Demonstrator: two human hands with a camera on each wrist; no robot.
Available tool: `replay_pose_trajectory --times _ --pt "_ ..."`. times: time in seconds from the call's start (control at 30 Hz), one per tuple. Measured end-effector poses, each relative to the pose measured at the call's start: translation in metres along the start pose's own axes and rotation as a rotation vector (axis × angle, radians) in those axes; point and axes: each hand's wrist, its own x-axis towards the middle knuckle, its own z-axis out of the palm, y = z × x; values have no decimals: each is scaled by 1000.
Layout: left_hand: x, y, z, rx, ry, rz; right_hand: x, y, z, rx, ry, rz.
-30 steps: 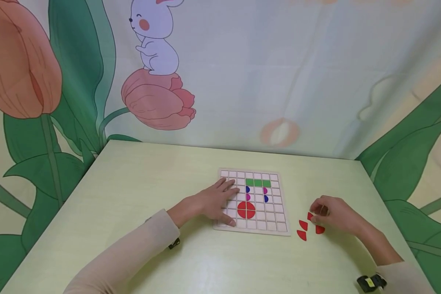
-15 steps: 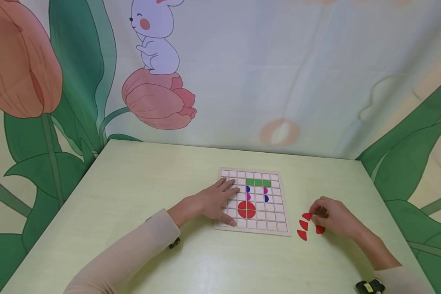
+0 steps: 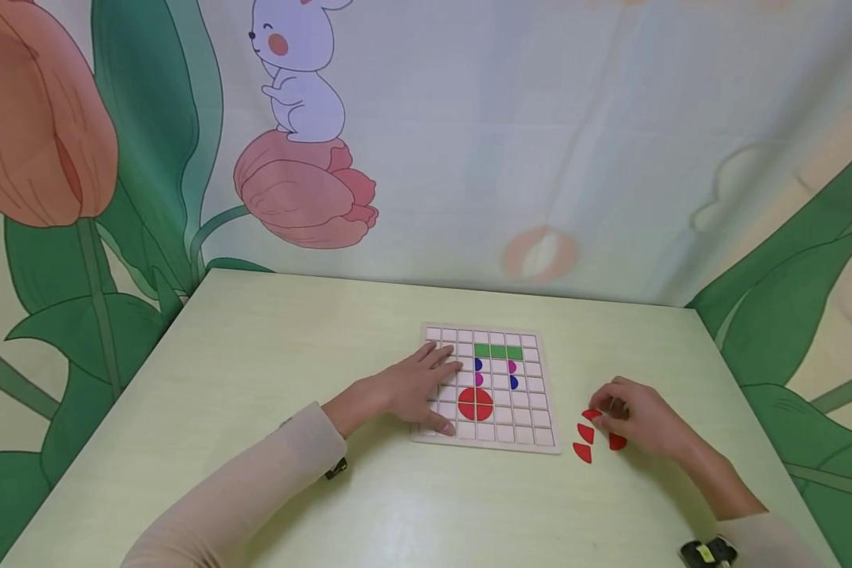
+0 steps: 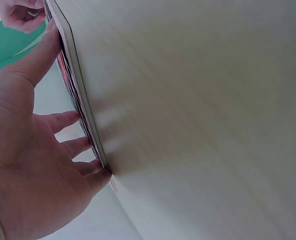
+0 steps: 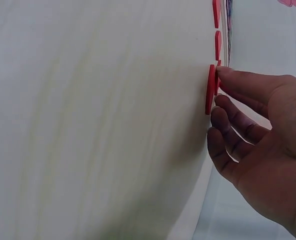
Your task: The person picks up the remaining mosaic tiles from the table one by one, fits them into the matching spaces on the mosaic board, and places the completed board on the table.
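Note:
A wooden grid board (image 3: 525, 435) lies on the table with my left hand (image 3: 408, 386) spread over its left side, fingers straight. The left wrist view shows the left fingertips (image 4: 70, 118) along the board's edge. Right of the board, my right hand (image 3: 635, 414) has curled fingers and pinches a flat red quarter-circle piece (image 3: 591, 414) close over the table. Two more red pieces (image 3: 585, 434) lie just in front of it, and another red piece (image 3: 617, 442) sits beneath the hand. In the right wrist view the thumb (image 5: 225, 72) meets the red edge.
On the board are green squares (image 3: 498, 352), small blue half-circles (image 3: 514, 383), pink half-circles (image 3: 512, 367) and a full red circle (image 3: 475, 404) of quarter pieces. A curtain (image 3: 454, 158) printed with a rabbit and tulips hangs behind the pale table (image 3: 291, 331).
The red piece at my right fingertips has turned and slid slightly left, into line with the two beside it. My right hand shifted a little left with it; the left hand stayed still.

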Motion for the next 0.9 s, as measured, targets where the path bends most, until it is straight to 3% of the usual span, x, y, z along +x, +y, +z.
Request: replay_pose_trajectory --times 0.3,0.57,0.9 --pt "-1 1 -1 -1 2 1 0 2 1 25 4 19" --pt "0 1 -1 0 4 7 6 -3 -3 90 -55 10" --pt "1 -1 1 -11 3 -3 43 -46 15 95 -43 -84"
